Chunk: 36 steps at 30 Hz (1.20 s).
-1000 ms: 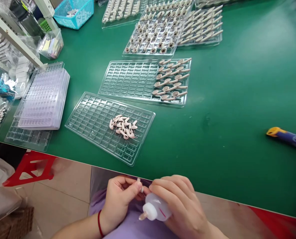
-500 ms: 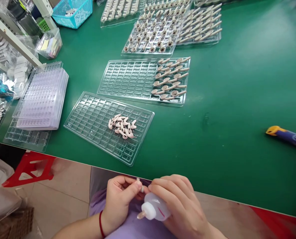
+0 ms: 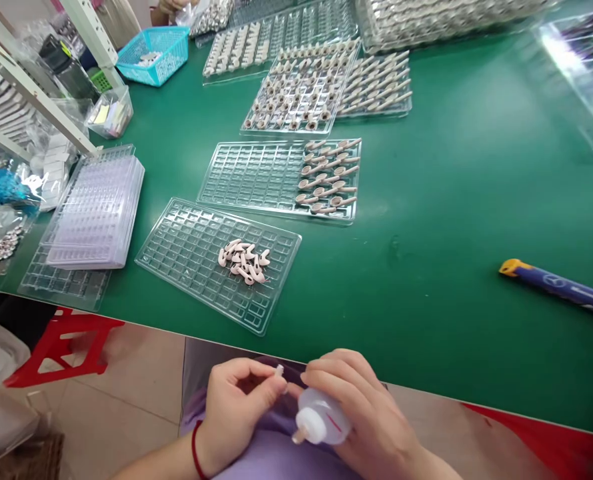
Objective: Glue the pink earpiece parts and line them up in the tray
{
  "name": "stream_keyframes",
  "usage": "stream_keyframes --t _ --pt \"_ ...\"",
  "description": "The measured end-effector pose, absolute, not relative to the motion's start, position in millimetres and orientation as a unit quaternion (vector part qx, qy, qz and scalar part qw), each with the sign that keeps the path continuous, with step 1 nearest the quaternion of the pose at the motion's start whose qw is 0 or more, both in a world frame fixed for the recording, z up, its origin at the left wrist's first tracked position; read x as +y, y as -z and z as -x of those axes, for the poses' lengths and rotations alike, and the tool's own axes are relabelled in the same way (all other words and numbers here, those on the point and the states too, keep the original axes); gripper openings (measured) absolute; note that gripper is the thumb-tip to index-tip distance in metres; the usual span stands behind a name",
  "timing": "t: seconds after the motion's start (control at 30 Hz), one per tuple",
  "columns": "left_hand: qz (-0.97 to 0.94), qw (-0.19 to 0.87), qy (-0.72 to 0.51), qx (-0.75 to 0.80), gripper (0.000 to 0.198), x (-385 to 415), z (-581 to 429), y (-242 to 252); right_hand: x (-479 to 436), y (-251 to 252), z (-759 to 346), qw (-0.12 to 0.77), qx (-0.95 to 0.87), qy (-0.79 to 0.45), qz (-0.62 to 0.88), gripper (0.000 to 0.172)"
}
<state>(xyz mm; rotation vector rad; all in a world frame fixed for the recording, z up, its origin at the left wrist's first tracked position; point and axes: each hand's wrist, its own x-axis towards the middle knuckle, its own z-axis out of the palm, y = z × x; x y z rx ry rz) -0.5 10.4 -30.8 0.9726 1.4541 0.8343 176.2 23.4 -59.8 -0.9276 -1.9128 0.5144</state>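
Note:
Between thumb and index finger, my left hand point(image 3: 241, 410) pinches a small white earphone part point(image 3: 279, 371), mostly covered by the fingertips. My right hand point(image 3: 369, 400) wraps round a translucent squeeze bottle point(image 3: 330, 419) with a white cap; its nozzle points down and to the left. The right fingertips come close to the white part, and whether they touch it I cannot tell. Both hands are in front of the table edge, above my lap. Beyond them a clear plastic tray point(image 3: 176, 250) carries a loose pile of pale earphone shells point(image 3: 244, 262).
Behind lies a second tray point(image 3: 249, 175) with stemmed pieces point(image 3: 326, 179) at its right end. Filled trays point(image 3: 289, 93) stand farther back. At left are stacked trays point(image 3: 94, 217) and a blue basket point(image 3: 156, 60); a blue-and-yellow tube-like object point(image 3: 556, 280) lies right.
The view has shifted, showing more of the table's far side. Both hands keep their grips, the white part and the bottle staying close together.

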Motion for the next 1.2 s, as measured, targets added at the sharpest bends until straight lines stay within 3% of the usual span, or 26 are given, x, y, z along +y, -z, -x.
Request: stream_keyframes --t 0.13,0.27,0.97,1.2 --pt "-0.688 0.309 -0.381 0.536 0.008 12.6 12.7 18.2 22.1 54.7 -181.4 0.493 -0.745 -0.251 0.373 0.022" --pt "-0.765 0.195 -0.369 0.491 0.013 17.1 15.5 9.6 20.8 52.7 -183.2 0.504 -0.734 -0.246 0.383 0.023" --pt "-0.815 0.107 -0.316 0.474 0.015 23.1 10.2 -0.1 22.4 48.7 -188.4 0.530 -0.689 -0.288 0.402 0.031" --pt "-0.830 0.091 -0.301 0.461 0.012 23.5 5.5 -3.5 19.7 48.3 -187.0 0.502 -0.754 -0.220 0.362 0.025"
